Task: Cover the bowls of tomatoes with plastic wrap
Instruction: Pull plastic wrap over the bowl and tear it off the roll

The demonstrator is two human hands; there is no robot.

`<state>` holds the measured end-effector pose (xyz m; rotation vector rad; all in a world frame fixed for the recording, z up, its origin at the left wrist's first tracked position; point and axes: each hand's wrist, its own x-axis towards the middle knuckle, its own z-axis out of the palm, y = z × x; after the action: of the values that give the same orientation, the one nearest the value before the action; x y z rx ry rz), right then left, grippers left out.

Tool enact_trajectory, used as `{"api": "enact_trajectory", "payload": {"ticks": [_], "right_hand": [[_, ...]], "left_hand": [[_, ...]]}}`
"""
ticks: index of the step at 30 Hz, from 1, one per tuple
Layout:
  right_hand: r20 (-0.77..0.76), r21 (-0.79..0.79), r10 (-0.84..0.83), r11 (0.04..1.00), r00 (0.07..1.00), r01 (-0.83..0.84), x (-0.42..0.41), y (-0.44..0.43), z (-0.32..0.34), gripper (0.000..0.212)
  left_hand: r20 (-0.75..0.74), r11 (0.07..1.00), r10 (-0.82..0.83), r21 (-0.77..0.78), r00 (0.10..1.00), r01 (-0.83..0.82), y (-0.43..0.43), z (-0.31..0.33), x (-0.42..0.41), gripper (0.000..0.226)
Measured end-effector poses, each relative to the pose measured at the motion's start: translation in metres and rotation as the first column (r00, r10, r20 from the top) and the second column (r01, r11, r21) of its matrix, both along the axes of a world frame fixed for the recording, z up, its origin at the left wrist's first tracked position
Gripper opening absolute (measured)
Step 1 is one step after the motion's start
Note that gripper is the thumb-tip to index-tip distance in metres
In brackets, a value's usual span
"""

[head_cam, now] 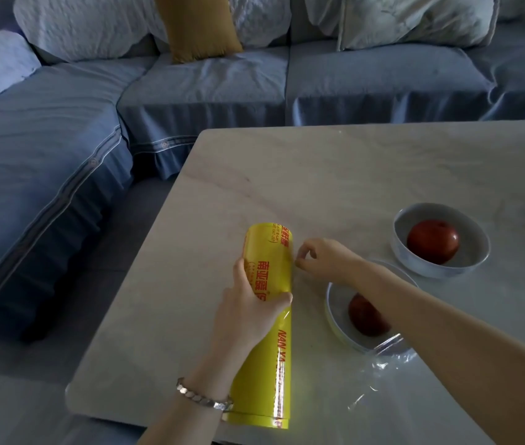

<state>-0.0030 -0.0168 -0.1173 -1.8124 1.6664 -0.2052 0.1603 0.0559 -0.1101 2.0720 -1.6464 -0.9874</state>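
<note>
A long yellow roll of plastic wrap [269,261] with red print lies on the pale table [335,168], pointing away from me. My left hand [248,303] grips its middle from the left. My right hand [319,256] pinches at the roll's right side, fingertips curled together, apparently on the film's edge. A loose sheet of clear film [386,370] trails over the table at the lower right. Two grey bowls each hold a red tomato: the far bowl [476,261] with its tomato [432,241], and the near bowl [335,316], whose tomato [365,316] my right forearm partly hides.
A blue sofa [190,88] wraps round the table's far and left sides, with pale cushions and a mustard pillow [197,24]. The table's left edge runs diagonally close to the roll. A bracelet [201,398] sits on my left wrist.
</note>
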Motion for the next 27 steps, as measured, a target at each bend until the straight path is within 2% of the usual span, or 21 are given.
{"api": "enact_trajectory", "payload": {"ticks": [1,4,6,10,15,19,23,25,27], "right_hand": [[-0.014,-0.001,0.001,1.000,1.000,-0.001,0.000,0.001,-0.002,0.009],[0.009,0.013,-0.027,1.000,1.000,0.027,0.000,0.000,-0.004,0.031],[0.031,0.025,-0.047,0.999,0.998,0.046,-0.002,-0.002,-0.003,0.038],[-0.056,0.009,-0.039,0.999,0.998,0.039,0.001,-0.002,-0.007,0.034],[-0.148,-0.021,-0.149,0.989,0.978,0.148,0.006,-0.004,-0.006,0.033],[-0.014,0.019,-0.326,0.945,0.945,0.326,0.007,-0.010,-0.006,0.034],[0.161,0.089,-0.447,0.894,0.880,0.438,0.004,-0.021,-0.006,0.023],[0.249,0.073,-0.429,0.902,0.868,0.425,0.005,-0.022,-0.005,0.011],[0.359,0.058,-0.319,0.945,0.877,0.321,0.007,-0.021,-0.004,0.030]], "left_hand": [[0.004,1.000,-0.004,0.001,1.000,0.004,0.001,-0.001,0.000,0.095],[0.017,1.000,-0.007,0.012,1.000,0.007,0.002,-0.002,0.001,0.094],[0.037,1.000,0.000,0.023,0.999,-0.001,0.002,-0.001,0.000,0.094],[0.073,1.000,-0.002,0.002,0.997,0.002,0.002,-0.002,-0.002,0.094],[0.042,1.000,-0.013,0.007,0.999,0.013,0.001,-0.004,0.003,0.094],[0.046,1.000,0.000,0.002,0.999,0.000,0.001,-0.005,0.002,0.092],[0.055,1.000,0.018,0.005,0.998,-0.018,0.002,-0.005,0.000,0.092],[0.068,1.000,0.024,0.012,0.997,-0.025,0.002,-0.004,-0.002,0.092],[0.075,0.999,0.026,0.021,0.997,-0.027,0.002,-0.003,-0.002,0.092]]}}
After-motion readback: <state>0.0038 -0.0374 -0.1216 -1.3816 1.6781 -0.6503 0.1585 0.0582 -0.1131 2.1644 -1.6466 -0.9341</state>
